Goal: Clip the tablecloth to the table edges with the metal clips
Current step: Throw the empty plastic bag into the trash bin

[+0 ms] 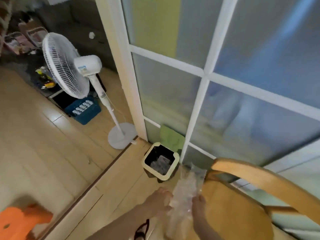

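A roll or fold of clear plastic sheet (187,189) is held between both hands low in the frame, next to a wooden chair (242,196). My left hand (160,200) touches its left side with the fingers wrapped onto it. My right hand (199,203) grips its right edge. The picture is blurred, so the finger positions are rough. No metal clips and no table edge are in view.
A cream waste bin (160,161) with a dark liner stands on the floor by a glass-panelled door (204,75). A white pedestal fan (72,70) stands at left, a blue crate (84,110) behind it. An orange stool (19,220) is at bottom left.
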